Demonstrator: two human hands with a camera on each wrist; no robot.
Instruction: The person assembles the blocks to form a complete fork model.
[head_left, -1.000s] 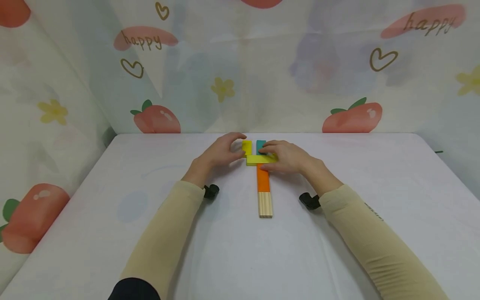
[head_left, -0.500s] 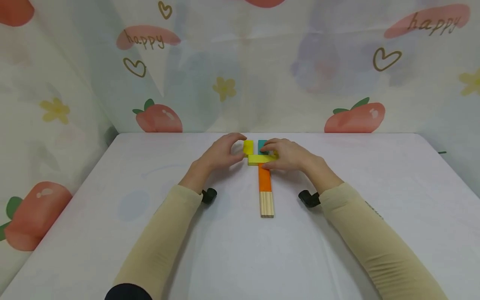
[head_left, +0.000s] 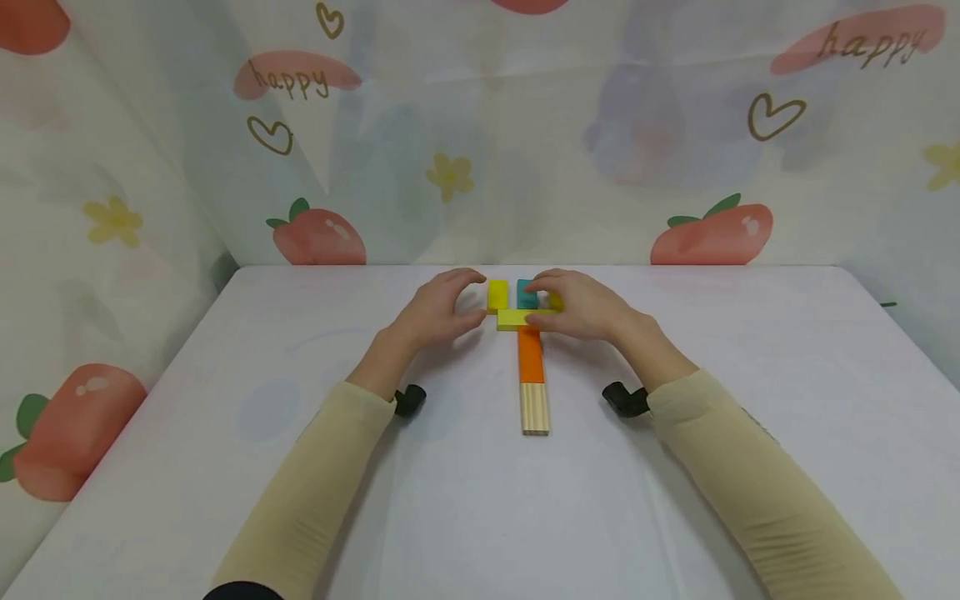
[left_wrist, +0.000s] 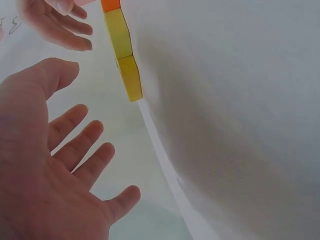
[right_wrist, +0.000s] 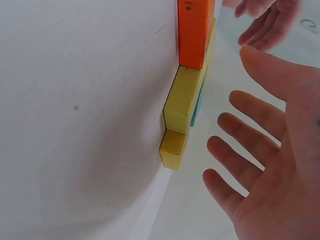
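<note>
Flat blocks lie joined in a figure on the white tabletop. A light yellow block (head_left: 512, 320) lies crosswise, with an orange block (head_left: 530, 354) and a bare wood block (head_left: 535, 408) in line below it. Above it stand a yellow block (head_left: 497, 296) at left, a teal block (head_left: 527, 294) in the middle and a second yellow block (right_wrist: 173, 149) at right, mostly covered by my right hand in the head view. My left hand (head_left: 442, 310) is beside the left yellow block, fingers spread, holding nothing. Fingers extended, my right hand (head_left: 588, 307) hovers over the right end, apart from the blocks.
White cloth covers the table (head_left: 480, 508). Its back edge meets a printed curtain (head_left: 525, 192) with fruit, flowers and hearts, and another printed curtain hangs at the left. Dark wrist cameras (head_left: 410, 401) sit on both wrists.
My left hand has drawn slightly left, away from the left yellow block. My right hand has shifted a little up and right, showing more of the right yellow block. The blocks keep their arrangement.
</note>
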